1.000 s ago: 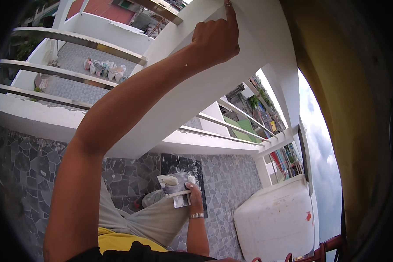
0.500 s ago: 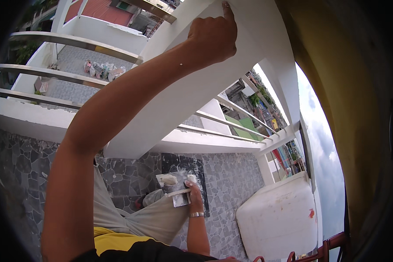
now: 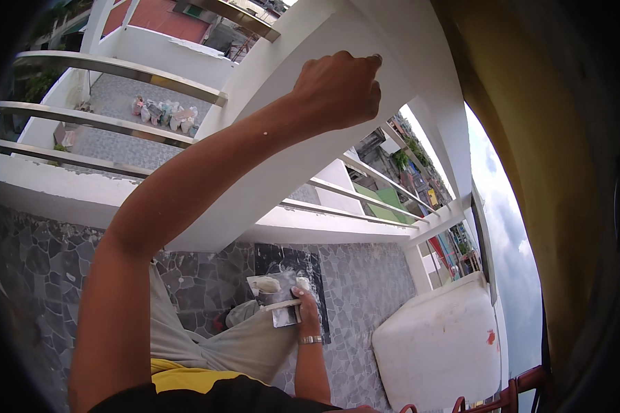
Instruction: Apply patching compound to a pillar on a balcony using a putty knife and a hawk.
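My left arm reaches up in front of a white post [image 3: 269, 162]. My left hand [image 3: 341, 89] is closed near its smooth face, fingers curled and the index fingertip at the front; I see no tool in it, though its inner side is hidden. Low down, beside my knee, my right hand [image 3: 306, 306] grips a plastering trowel [image 3: 280, 296] with a flat metal blade and a pale bar-like handle. White putty [image 3: 266, 283] lies heaped on the blade, and more sits by my fingertips. A second metal plate edge shows under the handle.
Beneath the trowel, a black putty-smeared board [image 3: 275, 255] lies on the stone-patterned floor [image 3: 365, 275]. Metal rails [image 3: 117, 69] run left and right of the post. A large white container [image 3: 441, 344] stands at right. Filled bags [image 3: 164, 112] lie beyond the rails.
My left hand has dropped down the post and slightly right, and its index finger, stretched upward before, now looks bent. My right hand and the trowel have barely moved.
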`<state>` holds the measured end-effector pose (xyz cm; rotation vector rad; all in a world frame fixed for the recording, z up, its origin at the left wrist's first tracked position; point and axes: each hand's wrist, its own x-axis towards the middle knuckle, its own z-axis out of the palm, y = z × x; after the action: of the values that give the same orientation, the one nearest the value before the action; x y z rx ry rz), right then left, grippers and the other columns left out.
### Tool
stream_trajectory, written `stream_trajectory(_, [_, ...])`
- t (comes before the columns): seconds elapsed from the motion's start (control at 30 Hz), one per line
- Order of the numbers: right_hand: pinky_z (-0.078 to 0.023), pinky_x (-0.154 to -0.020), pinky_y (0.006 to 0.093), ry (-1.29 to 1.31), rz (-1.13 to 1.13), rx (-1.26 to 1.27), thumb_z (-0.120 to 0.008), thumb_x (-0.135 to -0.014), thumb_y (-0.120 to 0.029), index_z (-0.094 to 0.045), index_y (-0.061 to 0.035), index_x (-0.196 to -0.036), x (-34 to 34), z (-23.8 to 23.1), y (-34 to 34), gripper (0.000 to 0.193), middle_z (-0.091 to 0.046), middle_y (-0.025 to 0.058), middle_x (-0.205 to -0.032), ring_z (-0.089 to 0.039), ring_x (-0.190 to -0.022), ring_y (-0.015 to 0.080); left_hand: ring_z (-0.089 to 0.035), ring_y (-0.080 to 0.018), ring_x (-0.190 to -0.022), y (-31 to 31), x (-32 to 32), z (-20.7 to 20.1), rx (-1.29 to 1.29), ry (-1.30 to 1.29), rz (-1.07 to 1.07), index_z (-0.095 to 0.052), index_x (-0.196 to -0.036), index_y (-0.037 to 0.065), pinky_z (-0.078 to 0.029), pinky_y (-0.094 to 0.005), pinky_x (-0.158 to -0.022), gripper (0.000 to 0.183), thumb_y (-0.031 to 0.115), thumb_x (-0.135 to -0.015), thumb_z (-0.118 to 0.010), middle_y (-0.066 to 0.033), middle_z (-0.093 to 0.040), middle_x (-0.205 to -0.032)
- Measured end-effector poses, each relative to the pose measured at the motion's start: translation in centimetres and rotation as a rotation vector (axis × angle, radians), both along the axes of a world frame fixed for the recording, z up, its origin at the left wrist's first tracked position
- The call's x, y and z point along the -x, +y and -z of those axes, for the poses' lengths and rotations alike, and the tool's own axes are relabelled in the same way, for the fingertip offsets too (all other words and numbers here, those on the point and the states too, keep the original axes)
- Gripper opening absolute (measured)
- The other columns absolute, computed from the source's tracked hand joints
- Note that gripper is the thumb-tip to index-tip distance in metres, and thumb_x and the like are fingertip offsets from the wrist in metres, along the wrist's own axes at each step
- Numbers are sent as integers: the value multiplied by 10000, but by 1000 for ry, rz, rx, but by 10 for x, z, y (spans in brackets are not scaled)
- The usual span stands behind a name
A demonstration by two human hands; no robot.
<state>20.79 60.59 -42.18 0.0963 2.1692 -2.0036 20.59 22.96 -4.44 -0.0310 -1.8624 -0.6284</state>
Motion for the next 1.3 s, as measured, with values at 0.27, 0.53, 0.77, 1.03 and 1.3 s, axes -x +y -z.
stream_trajectory(0.27, [-515,-799,286,-97,-109,90,-651,-860,-210,-672,-22,-1008,6,-1,-6,240,-656,35,-953,-629,-859,147,-554,-197,-1215,-125,45,4,-669,235,352,-509,-1429,109,-426,-328,-1023,529,115,-901,-504,-66,-561,-1386])
stream_trajectory(0.53, [-502,-805,283,-62,-128,56,-669,-855,-229,-671,-23,-1020,1,-9,-10,264,-648,26,-953,-611,-869,143,-629,-301,-1091,-134,66,-36,-650,-43,538,-618,-1328,92,-486,-405,-933,462,23,-943,-373,-180,-666,-1217])
stream_trajectory(0.77, [-472,-793,271,-52,-132,10,-678,-848,-255,-678,-69,-919,-4,-16,-13,199,-623,-3,-921,-572,-874,115,-624,-307,-1092,-117,49,-38,-664,38,440,-633,-1302,69,-472,-414,-928,390,78,-965,-437,-195,-669,-1205])
stream_trajectory(1.03, [-447,-759,260,-12,-186,29,-637,-885,-245,-657,-60,-882,-7,-23,-18,187,-596,-7,-863,-547,-826,100,-551,-354,-1247,-102,29,-28,-560,211,409,-645,-1268,50,-417,-418,-1062,384,20,-941,-446,-241,-627,-1271])
stream_trajectory(1.3, [-442,-753,259,-51,-147,70,-622,-898,-214,-638,-74,-847,-12,-30,-28,150,-581,-22,-847,-527,-799,93,-468,-330,-1339,-115,-22,-23,-810,-79,709,-656,-1254,59,-388,-364,-1110,480,-55,-904,-349,-218,-532,-1409])
